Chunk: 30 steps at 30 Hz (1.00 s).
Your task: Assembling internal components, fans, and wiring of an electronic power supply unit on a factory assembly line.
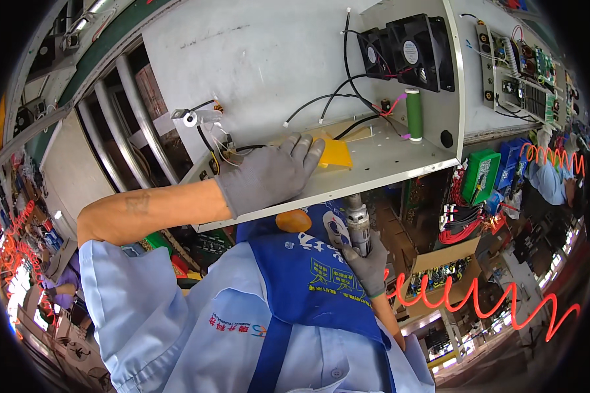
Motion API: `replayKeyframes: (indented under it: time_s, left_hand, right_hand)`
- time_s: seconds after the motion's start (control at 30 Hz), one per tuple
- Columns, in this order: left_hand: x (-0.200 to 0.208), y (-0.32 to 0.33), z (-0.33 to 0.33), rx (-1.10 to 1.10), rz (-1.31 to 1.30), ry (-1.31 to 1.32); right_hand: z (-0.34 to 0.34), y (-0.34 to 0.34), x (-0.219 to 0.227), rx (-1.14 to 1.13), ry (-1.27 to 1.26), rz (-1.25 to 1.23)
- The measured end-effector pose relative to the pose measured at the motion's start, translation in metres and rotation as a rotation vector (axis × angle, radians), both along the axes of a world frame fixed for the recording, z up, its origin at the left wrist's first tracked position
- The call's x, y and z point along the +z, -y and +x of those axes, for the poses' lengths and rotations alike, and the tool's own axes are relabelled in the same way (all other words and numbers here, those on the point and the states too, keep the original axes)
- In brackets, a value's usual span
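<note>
My left hand [269,173], in a grey glove, lies flat inside a pale grey metal chassis [400,160], fingers spread, pressing on the edge of a yellow block [335,153] on the chassis floor. My right hand [368,262], also gloved, grips a powered screwdriver [356,219] below the chassis, its tip pushed up against the underside of the floor panel. An orange coiled cable [452,295] trails from the tool toward the right.
Two black fans [410,51], a green cylinder [413,114] and loose black wires [334,98] sit in the chassis. Circuit boards [524,72] are mounted at the right. Green and blue bins [488,173] and red wire bundles lie beyond. A blue apron covers my chest.
</note>
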<state>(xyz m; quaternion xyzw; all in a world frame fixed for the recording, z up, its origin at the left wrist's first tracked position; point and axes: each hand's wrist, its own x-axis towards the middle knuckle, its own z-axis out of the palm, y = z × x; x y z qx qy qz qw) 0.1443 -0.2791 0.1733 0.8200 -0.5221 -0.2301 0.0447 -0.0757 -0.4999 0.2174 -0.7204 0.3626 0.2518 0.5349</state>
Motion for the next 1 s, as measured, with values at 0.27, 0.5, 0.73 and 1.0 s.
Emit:
replayKeyframes:
  time_s: [0.27, 0.5, 0.73, 1.0]
  left_hand:
    - [0.004, 0.003, 0.004, 0.034, 0.014, -0.183]
    - [-0.004, -0.002, 0.011, 0.212, -0.085, -0.491]
    - [-0.004, -0.007, 0.021, 0.313, -0.218, -0.583]
    - [0.007, -0.005, 0.024, 0.204, -0.264, -0.520]
  right_hand:
    - [-0.003, 0.002, -0.003, -0.035, -0.064, 0.027]
    - [-0.009, 0.003, -0.006, -0.022, -0.032, -0.003]
    - [-0.003, 0.000, -0.004, -0.057, -0.014, 0.035]
    - [0.004, -0.002, -0.001, -0.070, 0.006, 0.048]
